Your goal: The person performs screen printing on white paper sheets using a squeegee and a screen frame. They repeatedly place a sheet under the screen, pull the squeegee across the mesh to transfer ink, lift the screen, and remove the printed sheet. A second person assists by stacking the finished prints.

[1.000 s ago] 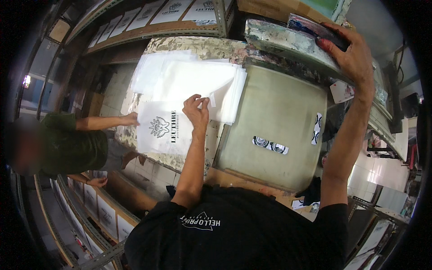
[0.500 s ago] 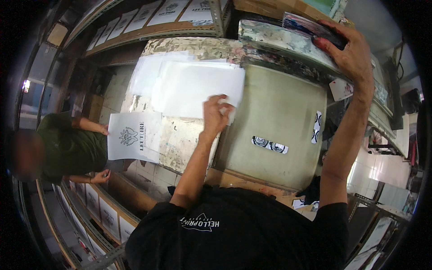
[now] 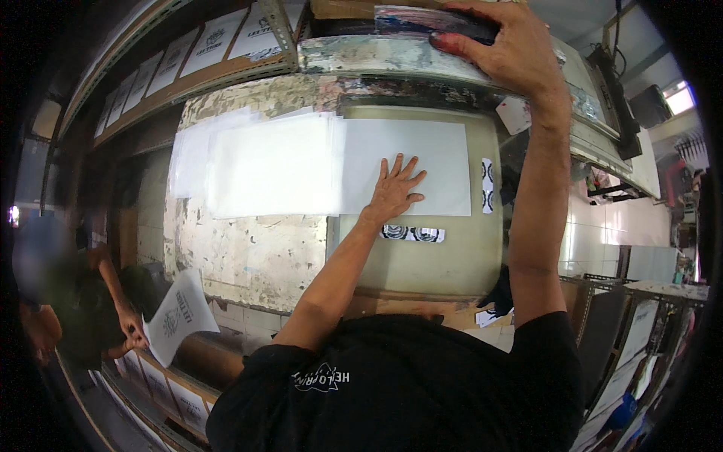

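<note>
My left hand (image 3: pixel 395 184) lies flat with fingers spread on a white sheet of paper (image 3: pixel 444 143). The sheet rests on the greenish printing bed (image 3: pixel 459 264), its left end meeting the stack of white paper (image 3: pixel 271 162). Patterned strips mark the bed: one strip (image 3: pixel 412 233) sits along the sheet's near edge, another strip (image 3: pixel 487 185) just beyond its right end. At the far side, my right hand (image 3: pixel 520 53) is closed round an ink-stained squeegee (image 3: pixel 410 22), thumb in front, above the paint-smeared screen frame (image 3: pixel 361 56). Part of its grip is hidden.
The paint-flaked table (image 3: pixel 248 260) bears the stack. At the left a co-worker (image 3: pixel 83 301) holds a printed sheet (image 3: pixel 181 316). Racks with printed sheets stand at the far left (image 3: pixel 177 53) and near left (image 3: pixel 184 403); another rack (image 3: pixel 625 369) is at the right.
A sheet now covers the far part of the bed, and my left hand has gone from curled at the stack to flat on it. The co-worker has carried a printed sheet away from the table.
</note>
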The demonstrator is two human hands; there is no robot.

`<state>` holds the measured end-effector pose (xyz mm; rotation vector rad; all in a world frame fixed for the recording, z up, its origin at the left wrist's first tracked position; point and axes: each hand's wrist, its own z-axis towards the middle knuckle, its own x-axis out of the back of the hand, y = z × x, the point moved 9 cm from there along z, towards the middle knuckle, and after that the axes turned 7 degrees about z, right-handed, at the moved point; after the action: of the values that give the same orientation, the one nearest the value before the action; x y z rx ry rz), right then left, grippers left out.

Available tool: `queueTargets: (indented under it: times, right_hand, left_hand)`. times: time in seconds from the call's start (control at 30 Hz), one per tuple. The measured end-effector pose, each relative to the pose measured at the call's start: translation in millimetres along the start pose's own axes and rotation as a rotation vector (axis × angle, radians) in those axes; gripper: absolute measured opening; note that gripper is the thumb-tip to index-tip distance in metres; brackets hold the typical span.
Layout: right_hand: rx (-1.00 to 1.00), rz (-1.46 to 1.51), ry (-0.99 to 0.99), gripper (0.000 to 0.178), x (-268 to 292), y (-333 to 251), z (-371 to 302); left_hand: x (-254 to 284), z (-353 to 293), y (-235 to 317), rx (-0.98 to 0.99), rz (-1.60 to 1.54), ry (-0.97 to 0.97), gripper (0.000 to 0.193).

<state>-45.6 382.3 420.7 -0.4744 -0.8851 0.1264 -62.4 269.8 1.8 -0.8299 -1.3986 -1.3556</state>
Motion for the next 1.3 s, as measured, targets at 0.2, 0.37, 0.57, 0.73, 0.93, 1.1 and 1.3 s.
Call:
queueTargets:
  times: [0.2,0.37,0.57,0.73,0.93,1.1,1.3]
  right_hand:
    - [0.028,-0.081,-0.006,0.052,0,0,-2]
    - [0.078,-0.058,0.020,0.050,-1,0,-1]
    - [0.106,-0.054,0.038,0.049,0,-5,-4]
    - [0.016,-0.085,-0.019,0.046,-8,-2,-27]
    - [0.129,-0.103,0.058,0.045,-49,-15,-135]
    - [-0.084,0.044,-0.096,0.038,-111,2,-197]
    - [-0.220,0.035,-0.362,0.059,-215,58,-278]
  left_hand:
    - [-12,3,30,-0.057,0.024,-0.020,0.062]
    - [-13,-8,48,-0.086,0.010,0.022,0.060]
    - [-11,-13,55,-0.122,-0.033,-0.044,0.057]
    - [103,-25,39,0.054,-0.522,0.312,0.070]
    - [200,-103,-12,0.291,-1.301,0.908,0.120]
    - [99,-172,-46,0.468,-0.992,0.532,0.103]
    - [66,-200,-41,0.348,-0.266,0.576,0.086]
